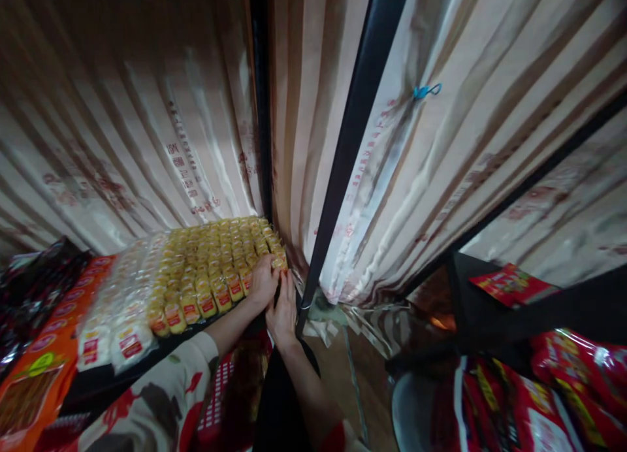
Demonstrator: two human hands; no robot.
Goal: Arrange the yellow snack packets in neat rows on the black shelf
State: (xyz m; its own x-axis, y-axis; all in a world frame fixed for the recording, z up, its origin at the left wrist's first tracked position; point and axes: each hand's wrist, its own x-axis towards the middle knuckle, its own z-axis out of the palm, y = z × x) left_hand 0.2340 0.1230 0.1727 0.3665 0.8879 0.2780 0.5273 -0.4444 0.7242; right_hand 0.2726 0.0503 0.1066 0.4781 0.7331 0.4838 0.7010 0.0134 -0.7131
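Yellow snack packets (pixel 215 269) | right corner under left hand (pixel 263 281) fingers | right hand (pixel 283 311) fingers touching edge, grip unclear

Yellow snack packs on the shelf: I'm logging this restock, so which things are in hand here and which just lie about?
In hand:
yellow snack packs
left hand
right hand

Lying about:
white packs
orange packs
red bags
blue clip

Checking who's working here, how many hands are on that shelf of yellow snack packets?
2: the left hand lies on the yellow packets at the shelf's right end; the right hand touches them just beside it.
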